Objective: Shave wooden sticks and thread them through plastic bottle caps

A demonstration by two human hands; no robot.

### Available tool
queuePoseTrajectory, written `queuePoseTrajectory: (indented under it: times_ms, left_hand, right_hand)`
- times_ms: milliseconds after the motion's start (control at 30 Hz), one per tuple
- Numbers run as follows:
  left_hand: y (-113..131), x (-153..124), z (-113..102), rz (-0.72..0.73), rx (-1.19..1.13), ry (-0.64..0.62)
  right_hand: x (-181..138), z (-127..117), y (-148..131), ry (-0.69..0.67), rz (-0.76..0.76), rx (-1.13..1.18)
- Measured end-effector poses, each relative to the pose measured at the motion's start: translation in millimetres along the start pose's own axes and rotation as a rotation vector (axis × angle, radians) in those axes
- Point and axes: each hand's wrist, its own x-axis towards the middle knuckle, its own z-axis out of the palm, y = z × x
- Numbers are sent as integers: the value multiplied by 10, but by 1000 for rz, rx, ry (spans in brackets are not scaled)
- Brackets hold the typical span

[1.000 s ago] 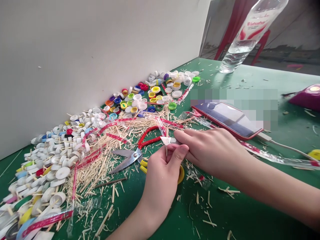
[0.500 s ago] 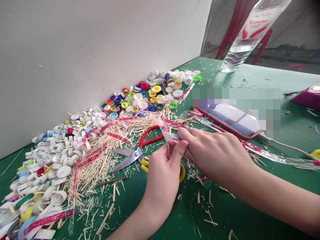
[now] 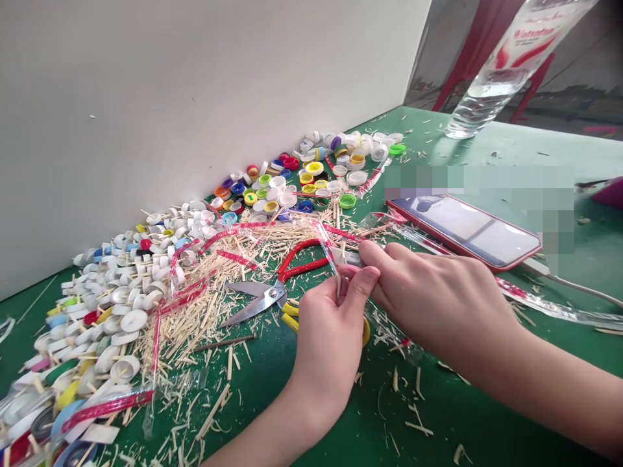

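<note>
Close together over the green table, my left hand (image 3: 335, 324) and my right hand (image 3: 428, 285) are both closed. A thin wooden stick (image 3: 339, 285) is pinched between the left thumb and fingers. From the right fingertips sticks out a small, flat grey blade (image 3: 346, 257), touching or nearly touching the stick; its handle is hidden by the hand. Just left of the hands lie red-handled scissors (image 3: 273, 293) with their blades apart. Yellow loops (image 3: 291, 316) of another object show beneath my left hand, mostly covered.
Many bottle caps (image 3: 131, 321), several with sticks in them, line the white wall (image 3: 195, 97). Wood slivers (image 3: 195, 318), red-striped plastic strips (image 3: 156, 337) and a nail (image 3: 226, 342) lie nearby. A phone (image 3: 467, 227) with a cable lies right; a water bottle (image 3: 506, 71) stands behind.
The camera view has turned slightly, so the scene sits a little further right. Both hands keep their hold, and the wooden stick in my left hand now shows more clearly.
</note>
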Motion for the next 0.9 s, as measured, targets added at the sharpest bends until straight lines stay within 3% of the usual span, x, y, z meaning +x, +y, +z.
queuePoseTrajectory:
  times_ms: [200,500,900]
  left_hand:
    - [18,-13,11,11,12,21]
    - [-14,4,15,-39,-49,-15]
    - [-46,20,31,-60,-83,12]
  right_hand:
    - [-1,43,4,92,16,15]
    - [25,2,35,-23,65,39]
    - [1,-20,32,97,42,-9]
